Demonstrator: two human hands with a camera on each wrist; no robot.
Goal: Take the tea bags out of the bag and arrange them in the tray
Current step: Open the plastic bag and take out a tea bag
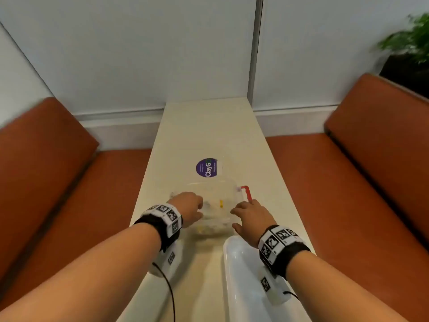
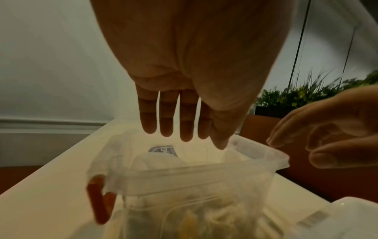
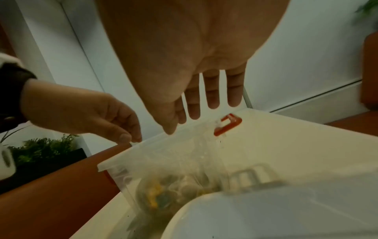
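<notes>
A clear zip bag [image 1: 216,203] with a red slider [image 1: 246,192] lies on the cream table [image 1: 204,126]. Tea bags [image 1: 209,228] with yellow tags show through its near end. My left hand [image 1: 198,209] is at the bag's left side. In the right wrist view its thumb and forefinger [image 3: 131,138] pinch the bag's top edge [image 3: 163,139]. My right hand [image 1: 239,217] hovers over the bag's right side. Its fingers [image 3: 212,100] hang straight and its thumb tip just reaches the edge. The white tray [image 1: 241,275] lies under my right wrist, touching the bag's near end.
A purple round sticker [image 1: 206,167] sits on the table beyond the bag. Orange bench seats [image 1: 58,182] [image 1: 371,173] flank the narrow table. A potted plant [image 1: 411,40] stands at the far right. White walls close off the table's far end.
</notes>
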